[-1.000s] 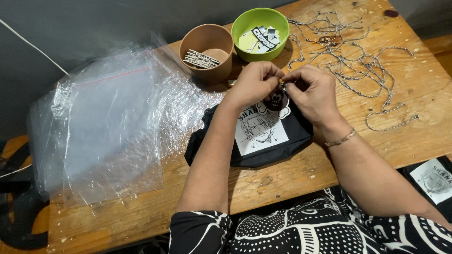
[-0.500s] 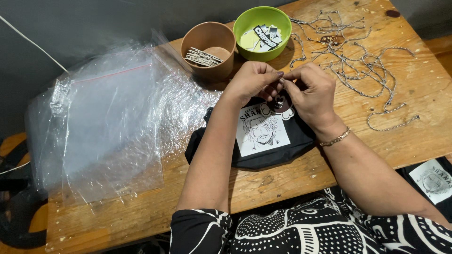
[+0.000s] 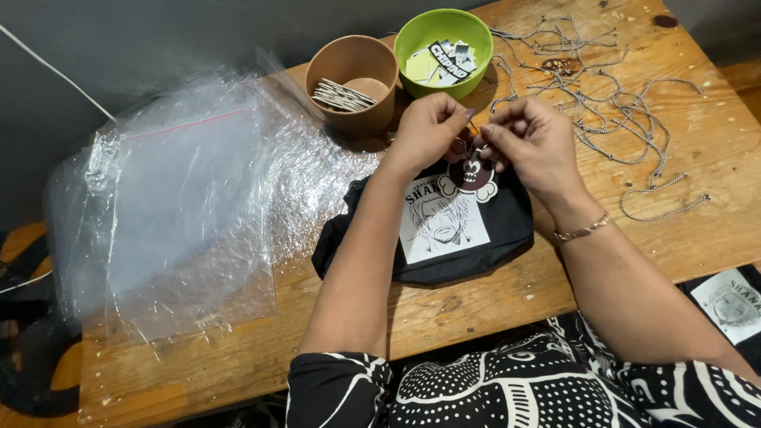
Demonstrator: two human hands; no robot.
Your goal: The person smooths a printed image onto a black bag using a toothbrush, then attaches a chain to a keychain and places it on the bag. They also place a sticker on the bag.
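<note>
Wooden planks, worn and scuffed, made up the table (image 3: 713, 198) I sat at, with a dark wall behind it. My left hand (image 3: 428, 131) and right hand (image 3: 533, 143) met over the black pouch (image 3: 432, 238), both pinched on the small round charm (image 3: 469, 174) and the ring at its top; the charm hung just above the pouch's upper edge, touching its white printed panel. Neither hand was slack, fingertips closed tight on that tiny piece.

At twelve o'clock from my hands stood the green bowl (image 3: 412, 40) of cut stickers, and at ten o'clock the brown cup (image 3: 333, 59) of short metal pins. Ball chains (image 3: 626, 119) lay tangled from one to three o'clock. Clear plastic bags (image 3: 182, 206) spread at nine o'clock.

I judged the risk lay in the grip itself: the ring was small, and a slip of either thumb could have dropped the charm onto the pouch or let the ring spring away among the chains, where it would have been hard to find. My right wrist sat near the chain loops, so a careless sweep might have dragged them off the edge. My left elbow could likewise have nudged the cup.
</note>
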